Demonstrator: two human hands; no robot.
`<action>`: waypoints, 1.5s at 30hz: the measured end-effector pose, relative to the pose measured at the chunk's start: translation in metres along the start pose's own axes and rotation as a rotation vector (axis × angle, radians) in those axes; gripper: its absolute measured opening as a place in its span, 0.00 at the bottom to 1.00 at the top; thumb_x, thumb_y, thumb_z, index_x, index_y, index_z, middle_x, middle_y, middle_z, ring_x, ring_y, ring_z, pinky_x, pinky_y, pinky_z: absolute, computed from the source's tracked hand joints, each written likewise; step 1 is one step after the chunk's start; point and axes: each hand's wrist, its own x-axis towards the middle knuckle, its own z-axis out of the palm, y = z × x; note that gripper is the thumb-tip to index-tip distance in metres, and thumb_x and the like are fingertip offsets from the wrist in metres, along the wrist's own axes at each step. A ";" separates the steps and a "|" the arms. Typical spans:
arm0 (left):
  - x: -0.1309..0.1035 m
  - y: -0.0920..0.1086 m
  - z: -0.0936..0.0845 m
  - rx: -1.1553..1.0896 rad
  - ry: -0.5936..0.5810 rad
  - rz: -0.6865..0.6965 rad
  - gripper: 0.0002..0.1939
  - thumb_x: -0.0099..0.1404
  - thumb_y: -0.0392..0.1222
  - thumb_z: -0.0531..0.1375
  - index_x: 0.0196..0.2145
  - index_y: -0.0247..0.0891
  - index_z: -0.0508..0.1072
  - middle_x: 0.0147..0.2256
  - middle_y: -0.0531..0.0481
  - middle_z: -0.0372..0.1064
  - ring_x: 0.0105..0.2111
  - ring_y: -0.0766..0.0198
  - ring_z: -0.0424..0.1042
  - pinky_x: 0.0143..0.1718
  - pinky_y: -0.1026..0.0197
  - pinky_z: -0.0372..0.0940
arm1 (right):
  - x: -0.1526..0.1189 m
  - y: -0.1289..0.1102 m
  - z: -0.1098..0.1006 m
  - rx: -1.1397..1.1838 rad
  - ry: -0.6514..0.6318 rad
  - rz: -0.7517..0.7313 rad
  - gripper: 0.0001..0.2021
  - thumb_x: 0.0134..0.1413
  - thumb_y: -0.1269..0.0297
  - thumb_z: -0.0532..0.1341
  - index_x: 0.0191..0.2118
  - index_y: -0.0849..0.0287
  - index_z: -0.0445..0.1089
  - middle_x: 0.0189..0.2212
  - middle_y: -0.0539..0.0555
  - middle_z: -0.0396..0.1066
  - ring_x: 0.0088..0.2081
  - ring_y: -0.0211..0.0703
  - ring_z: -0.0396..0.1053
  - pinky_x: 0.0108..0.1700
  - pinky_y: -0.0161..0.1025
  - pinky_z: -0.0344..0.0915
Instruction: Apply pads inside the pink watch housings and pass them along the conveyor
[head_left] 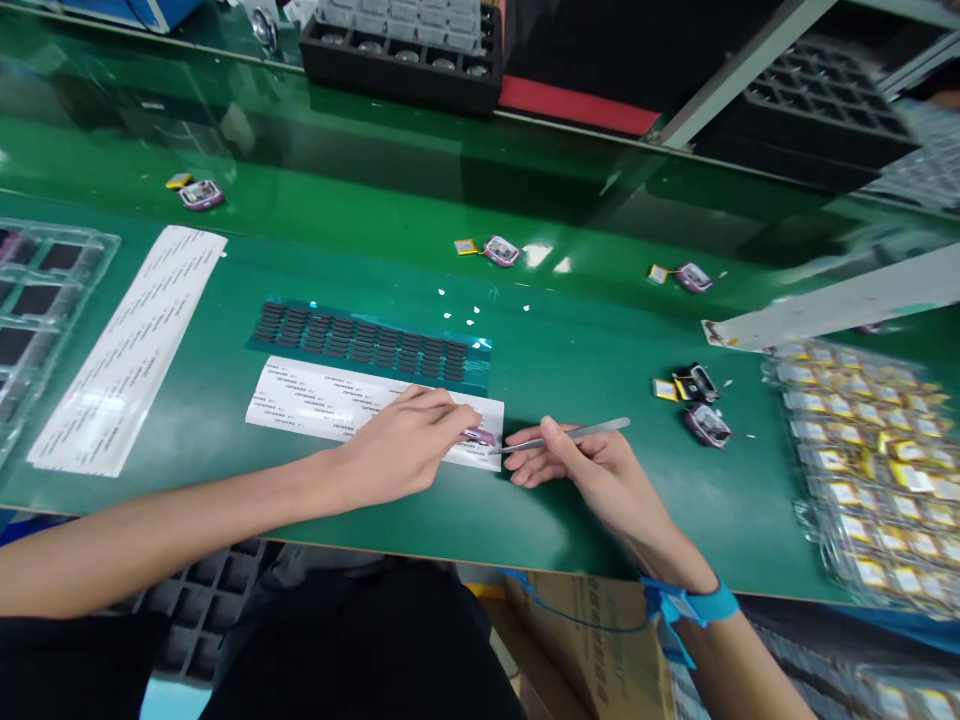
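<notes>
My left hand (pixel 412 440) is closed around a small purple device casing (pixel 478 436), mostly hidden by the fingers, over the right end of a printed white backing sheet (pixel 315 395). In my right hand (pixel 574 455) is a pair of metal tweezers (pixel 592 430), its tips pointing left at the casing; whether they touch it I cannot tell. A blue wrist strap (pixel 701 603) circles my right wrist. Just behind the white sheet lies a teal film (pixel 476 378) bearing rows of small black adhesive pieces (pixel 360 342).
Purple casings with yellow batteries lie along the back (pixel 501 251) and at right (pixel 706 425). A clear tray of batteries (pixel 847 460) fills the right edge. More printed sheets (pixel 127 350) and a clear tray (pixel 97 245) lie left. A white bar (pixel 840 300) juts in from the right.
</notes>
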 end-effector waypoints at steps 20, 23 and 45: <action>0.001 0.013 -0.020 -0.353 0.466 -0.068 0.08 0.72 0.32 0.57 0.48 0.36 0.72 0.34 0.49 0.81 0.27 0.66 0.78 0.31 0.64 0.72 | 0.012 -0.056 0.013 0.034 0.157 -0.704 0.13 0.66 0.52 0.65 0.34 0.52 0.82 0.25 0.52 0.79 0.22 0.41 0.74 0.23 0.37 0.72; 0.004 0.018 -0.029 -0.715 0.419 -0.313 0.08 0.71 0.33 0.58 0.47 0.34 0.74 0.30 0.51 0.80 0.25 0.66 0.81 0.28 0.68 0.73 | 0.015 -0.065 0.035 0.032 0.159 -0.685 0.17 0.66 0.50 0.64 0.31 0.55 0.80 0.23 0.52 0.77 0.19 0.41 0.73 0.20 0.37 0.71; -0.004 0.025 -0.028 -1.169 0.277 -0.393 0.20 0.69 0.33 0.60 0.59 0.34 0.73 0.45 0.41 0.83 0.41 0.51 0.84 0.46 0.51 0.80 | 0.021 -0.053 0.050 -0.045 0.134 -0.556 0.22 0.67 0.44 0.61 0.30 0.56 0.78 0.23 0.52 0.77 0.18 0.38 0.72 0.20 0.35 0.71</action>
